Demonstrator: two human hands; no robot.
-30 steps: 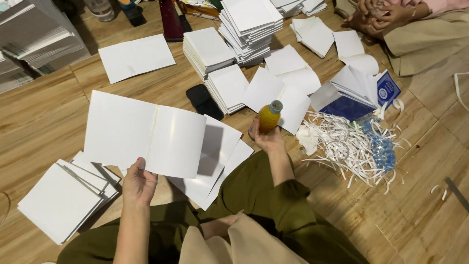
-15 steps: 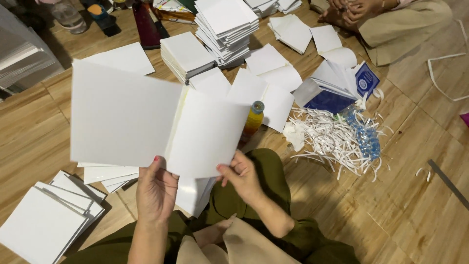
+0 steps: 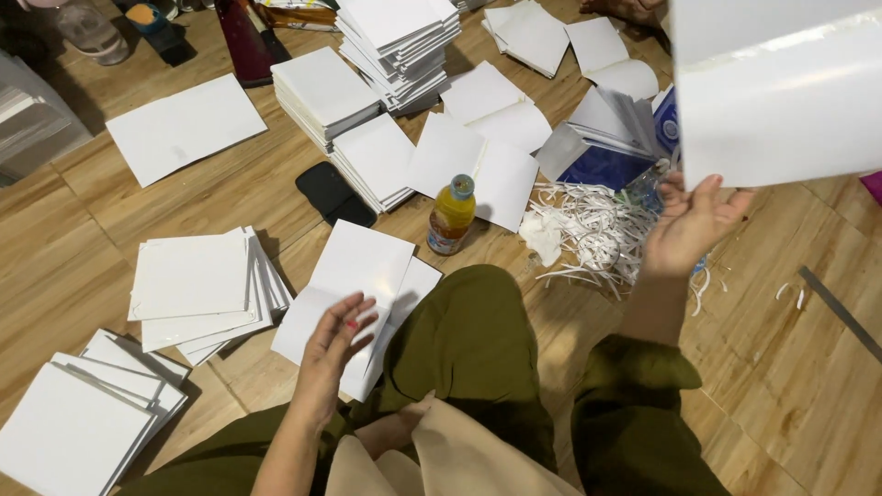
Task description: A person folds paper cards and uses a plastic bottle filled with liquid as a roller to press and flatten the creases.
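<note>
The right hand (image 3: 691, 220) is raised to the upper right, fingers and thumb closed on the lower edge of a large white glossy sheet (image 3: 781, 92), which is lifted clear of the floor so that it hangs free and fills that corner of the view. The left hand (image 3: 335, 344) is open, fingers spread and holding nothing, hovering just over a folded white sheet (image 3: 354, 276) lying on the wooden floor (image 3: 73, 239) in front of the knees, within easy reach. To its left sit 2 loose piles of white folded sheets (image 3: 197, 285), fanned as if laid down 1 by 1. An orange juice bottle (image 3: 452, 216) stands upright beyond the knee, near a black phone (image 3: 335, 195) and a heap of white paper trimmings (image 3: 597, 234). Neater stacks (image 3: 400, 41) stand farther back.
</note>
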